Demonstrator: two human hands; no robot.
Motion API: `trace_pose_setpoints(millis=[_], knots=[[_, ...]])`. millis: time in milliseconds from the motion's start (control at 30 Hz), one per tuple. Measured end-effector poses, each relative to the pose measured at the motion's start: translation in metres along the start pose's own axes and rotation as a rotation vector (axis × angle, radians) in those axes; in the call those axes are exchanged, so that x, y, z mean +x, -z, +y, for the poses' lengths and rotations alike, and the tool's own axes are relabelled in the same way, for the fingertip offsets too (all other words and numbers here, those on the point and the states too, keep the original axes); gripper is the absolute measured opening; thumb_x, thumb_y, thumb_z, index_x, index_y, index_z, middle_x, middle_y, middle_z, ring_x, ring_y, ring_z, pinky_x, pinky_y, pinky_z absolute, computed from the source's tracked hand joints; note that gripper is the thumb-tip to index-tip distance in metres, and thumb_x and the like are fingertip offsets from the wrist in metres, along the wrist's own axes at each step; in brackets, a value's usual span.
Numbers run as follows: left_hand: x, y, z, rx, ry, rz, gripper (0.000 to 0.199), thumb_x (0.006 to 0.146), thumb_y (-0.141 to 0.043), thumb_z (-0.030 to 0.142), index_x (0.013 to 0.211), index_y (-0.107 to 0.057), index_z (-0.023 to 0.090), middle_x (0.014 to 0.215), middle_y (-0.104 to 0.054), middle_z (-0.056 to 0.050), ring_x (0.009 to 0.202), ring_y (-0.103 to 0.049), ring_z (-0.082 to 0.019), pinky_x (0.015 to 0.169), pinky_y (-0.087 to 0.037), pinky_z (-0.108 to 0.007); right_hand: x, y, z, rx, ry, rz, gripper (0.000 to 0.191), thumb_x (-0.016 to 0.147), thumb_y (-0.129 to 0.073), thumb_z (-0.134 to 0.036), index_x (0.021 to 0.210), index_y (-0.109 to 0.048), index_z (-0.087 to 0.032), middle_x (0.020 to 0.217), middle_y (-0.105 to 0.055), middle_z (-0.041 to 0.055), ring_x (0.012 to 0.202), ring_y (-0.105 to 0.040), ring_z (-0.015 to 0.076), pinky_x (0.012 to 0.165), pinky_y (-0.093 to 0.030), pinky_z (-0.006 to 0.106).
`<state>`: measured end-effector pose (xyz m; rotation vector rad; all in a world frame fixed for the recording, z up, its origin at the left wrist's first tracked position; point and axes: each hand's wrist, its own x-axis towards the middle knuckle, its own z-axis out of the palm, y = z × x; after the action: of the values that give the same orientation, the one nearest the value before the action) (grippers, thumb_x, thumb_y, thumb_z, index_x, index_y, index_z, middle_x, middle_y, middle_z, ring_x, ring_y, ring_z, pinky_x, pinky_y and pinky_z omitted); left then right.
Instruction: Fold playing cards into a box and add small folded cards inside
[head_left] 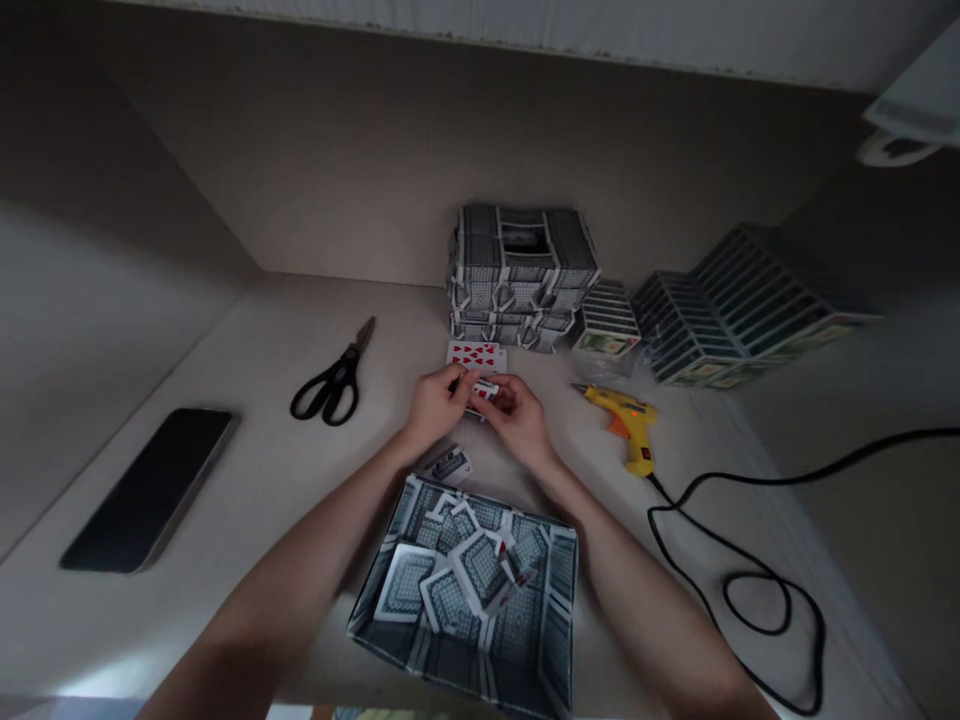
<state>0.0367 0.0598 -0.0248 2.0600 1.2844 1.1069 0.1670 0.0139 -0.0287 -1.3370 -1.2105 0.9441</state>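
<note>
My left hand (439,402) and my right hand (520,415) meet near the middle of the table. Between their fingertips they pinch a small folded playing card (486,388), with a bit of red print showing. Just beyond my fingers lies a flat playing card (475,354) with red hearts, partly covered by my hands. Another folded card piece (450,463) rests on the table below my left hand. Closer to me, between my forearms, stands an open box (559,600) made of playing cards, with several loose folded cards (477,570) inside.
A block built from folded cards (525,270) stands at the back wall, with stacked card packs (739,310) to its right. A yellow glue gun (626,420) lies right, its black cord (720,480) looping forward. Scissors (334,385) and a phone (150,490) lie left.
</note>
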Motion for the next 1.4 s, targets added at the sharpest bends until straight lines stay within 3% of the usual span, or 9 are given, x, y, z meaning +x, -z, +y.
trace_pose_setpoints(millis=[133,300,467,667,867,1133,1400], knots=[[-0.001,0.000,0.003,0.023,-0.024,0.004,0.037,0.084,-0.043,0.044,0.061,-0.053,0.016,0.052,-0.050,0.002,0.050,-0.044,-0.009,0.048,-0.030,-0.020,0.001,0.001,0.004,-0.113,0.005,-0.005,0.025,0.069,-0.062,-0.038,0.085,-0.058,-0.019,0.062,-0.057,-0.0027,0.050,-0.048,0.0104,0.046,-0.037,0.022],[0.000,-0.002,0.002,0.004,-0.012,0.001,0.035,0.083,-0.044,0.043,0.064,-0.055,0.016,0.053,-0.050,0.002,0.050,-0.043,-0.009,0.048,-0.030,-0.020,0.000,0.005,-0.001,0.033,-0.079,-0.121,0.019,0.072,-0.057,-0.035,0.084,-0.057,-0.020,0.049,-0.049,-0.0067,0.037,-0.042,0.0095,0.038,-0.031,0.022],[0.004,-0.003,-0.004,-0.089,0.018,-0.034,0.035,0.083,-0.044,0.042,0.062,-0.052,0.016,0.051,-0.044,0.004,0.049,-0.039,-0.008,0.048,-0.029,-0.020,0.000,0.008,-0.005,0.152,-0.132,-0.189,0.014,0.071,-0.052,-0.028,0.083,-0.055,-0.021,0.045,-0.049,-0.0073,0.036,-0.043,0.0102,0.038,-0.034,0.023],[0.003,-0.002,-0.001,-0.058,-0.006,-0.047,0.035,0.084,-0.044,0.041,0.061,-0.051,0.016,0.051,-0.043,0.005,0.049,-0.039,-0.008,0.049,-0.029,-0.020,-0.002,0.007,-0.009,0.120,-0.125,-0.124,0.020,0.072,-0.052,-0.031,0.089,-0.054,-0.021,0.042,-0.044,-0.0092,0.033,-0.036,0.0092,0.035,-0.027,0.022],[-0.001,-0.001,0.003,0.019,-0.089,-0.049,0.036,0.085,-0.044,0.040,0.060,-0.051,0.016,0.053,-0.047,0.003,0.051,-0.041,-0.008,0.052,-0.031,-0.020,-0.003,0.005,-0.010,0.032,-0.106,-0.052,0.029,0.079,-0.048,-0.047,0.075,-0.055,-0.020,0.040,-0.044,-0.0071,0.032,-0.038,0.0089,0.034,-0.029,0.022],[-0.003,0.000,0.005,0.132,-0.110,0.003,0.035,0.086,-0.044,0.039,0.061,-0.055,0.016,0.055,-0.053,0.002,0.050,-0.044,-0.008,0.051,-0.030,-0.020,-0.004,0.003,-0.007,0.095,-0.116,-0.098,0.025,0.079,-0.045,-0.039,0.086,-0.058,-0.018,0.038,-0.050,-0.0065,0.031,-0.046,0.0116,0.036,-0.037,0.023],[-0.004,-0.001,0.005,0.161,-0.113,0.028,0.034,0.086,-0.045,0.038,0.062,-0.057,0.016,0.057,-0.056,0.001,0.052,-0.048,-0.009,0.051,-0.031,-0.021,-0.005,0.000,-0.006,0.175,-0.193,-0.065,0.021,0.072,-0.045,-0.026,0.088,-0.056,-0.019,0.039,-0.054,-0.0063,0.032,-0.051,0.0144,0.035,-0.042,0.025]])
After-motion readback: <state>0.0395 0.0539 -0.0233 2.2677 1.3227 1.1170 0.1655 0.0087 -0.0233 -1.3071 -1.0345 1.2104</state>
